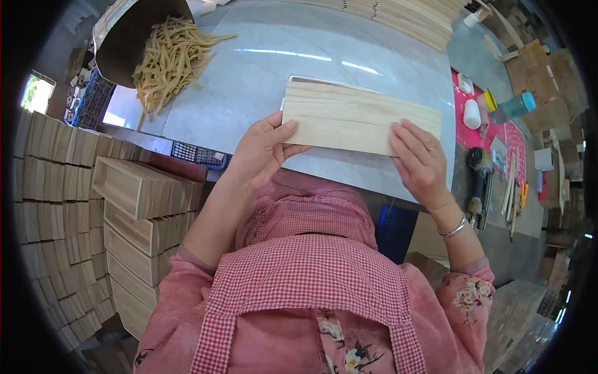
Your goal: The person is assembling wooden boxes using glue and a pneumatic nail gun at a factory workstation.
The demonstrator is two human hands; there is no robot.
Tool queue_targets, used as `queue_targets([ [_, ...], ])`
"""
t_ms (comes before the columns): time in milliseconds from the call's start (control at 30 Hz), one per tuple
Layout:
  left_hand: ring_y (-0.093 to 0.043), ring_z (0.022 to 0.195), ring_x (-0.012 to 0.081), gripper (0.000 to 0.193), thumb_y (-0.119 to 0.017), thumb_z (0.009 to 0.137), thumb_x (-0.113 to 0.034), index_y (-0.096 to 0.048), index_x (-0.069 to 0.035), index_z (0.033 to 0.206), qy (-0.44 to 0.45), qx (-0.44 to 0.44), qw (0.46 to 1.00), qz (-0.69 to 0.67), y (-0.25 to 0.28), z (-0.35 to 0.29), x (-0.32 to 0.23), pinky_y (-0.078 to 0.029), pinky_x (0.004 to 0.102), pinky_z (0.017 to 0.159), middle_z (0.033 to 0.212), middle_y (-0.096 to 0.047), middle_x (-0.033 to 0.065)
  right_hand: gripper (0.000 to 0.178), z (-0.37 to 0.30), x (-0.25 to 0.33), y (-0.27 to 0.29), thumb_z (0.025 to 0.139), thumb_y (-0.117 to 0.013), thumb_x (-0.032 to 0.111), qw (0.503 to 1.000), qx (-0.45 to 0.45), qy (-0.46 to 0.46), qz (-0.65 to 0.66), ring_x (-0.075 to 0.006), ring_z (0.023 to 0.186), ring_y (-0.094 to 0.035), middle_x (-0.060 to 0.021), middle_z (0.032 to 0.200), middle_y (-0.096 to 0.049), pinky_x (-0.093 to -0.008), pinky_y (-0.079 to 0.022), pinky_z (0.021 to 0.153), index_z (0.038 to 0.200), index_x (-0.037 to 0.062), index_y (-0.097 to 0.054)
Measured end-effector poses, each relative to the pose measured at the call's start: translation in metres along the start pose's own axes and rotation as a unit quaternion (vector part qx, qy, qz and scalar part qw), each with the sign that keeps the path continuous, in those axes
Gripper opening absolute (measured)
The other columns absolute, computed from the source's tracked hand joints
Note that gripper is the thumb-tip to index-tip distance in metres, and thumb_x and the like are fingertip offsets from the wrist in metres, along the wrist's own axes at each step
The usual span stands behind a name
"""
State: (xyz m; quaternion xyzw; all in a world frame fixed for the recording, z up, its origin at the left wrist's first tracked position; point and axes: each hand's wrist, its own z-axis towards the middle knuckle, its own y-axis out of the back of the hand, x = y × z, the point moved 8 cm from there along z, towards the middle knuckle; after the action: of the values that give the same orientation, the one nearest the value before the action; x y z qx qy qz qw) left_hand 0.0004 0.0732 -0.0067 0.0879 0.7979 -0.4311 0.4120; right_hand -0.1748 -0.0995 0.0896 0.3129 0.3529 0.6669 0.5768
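Observation:
A thin, pale wooden board [349, 118] with a visible grain line spans the space between my hands, over the near part of the white-blue tabletop [249, 81]. My left hand [265, 146] grips its left end, thumb on top and fingers underneath. At the right end, my right hand [420, 159] holds the lower edge with its fingers laid over the upper face; its thumb is hidden. A white edge of something flat shows just behind the board, mostly covered by it.
A tipped container [124, 37] spills yellowish strips [174, 62] at the far left. Stacked boards [398, 19] lie along the back. Wooden trays [124, 193] are piled at my left. On the right stand a white bottle [471, 114], a teal bottle [514, 107] and a dark tool [479, 187].

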Motion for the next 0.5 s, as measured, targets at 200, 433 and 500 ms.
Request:
queue_targets([
  [200, -0.070, 0.094, 0.0199, 0.034, -0.056, 0.102, -0.008, -0.054, 0.012, 0.129, -0.011, -0.024, 1.000, 0.005, 0.003, 0.006, -0.011, -0.061, 0.0274, 0.086, 0.114, -0.066, 0.0201, 0.031, 0.004, -0.015, 0.015, 0.082, -0.073, 0.003, 0.999, -0.018, -0.016, -0.041, -0.0250, 0.112, -0.068, -0.0059, 0.119, -0.072, -0.0365, -0.051, 0.096, 0.113, 0.0046, -0.071],
  [433, -0.069, 0.092, 0.0175, 0.035, -0.061, 0.101, -0.012, -0.058, 0.009, 0.129, -0.191, -0.022, 0.977, 0.091, 0.007, 0.014, -0.054, -0.059, 0.0233, 0.079, 0.112, -0.067, 0.0165, 0.032, 0.028, -0.038, 0.044, 0.081, -0.077, 0.008, 0.996, 0.003, -0.090, 0.019, -0.0256, 0.091, -0.069, -0.0073, 0.104, -0.073, -0.0362, -0.050, 0.096, 0.112, 0.0040, -0.070],
  [500, -0.068, 0.092, 0.0171, 0.035, -0.062, 0.101, -0.013, -0.059, 0.008, 0.129, -0.245, -0.008, 0.961, 0.126, 0.004, 0.012, -0.065, -0.058, 0.0225, 0.078, 0.111, -0.068, 0.0159, 0.032, 0.029, -0.048, 0.042, 0.081, -0.078, 0.009, 0.992, 0.011, -0.118, 0.048, -0.0257, 0.088, -0.069, -0.0074, 0.101, -0.074, -0.0363, -0.050, 0.095, 0.111, 0.0039, -0.070],
])
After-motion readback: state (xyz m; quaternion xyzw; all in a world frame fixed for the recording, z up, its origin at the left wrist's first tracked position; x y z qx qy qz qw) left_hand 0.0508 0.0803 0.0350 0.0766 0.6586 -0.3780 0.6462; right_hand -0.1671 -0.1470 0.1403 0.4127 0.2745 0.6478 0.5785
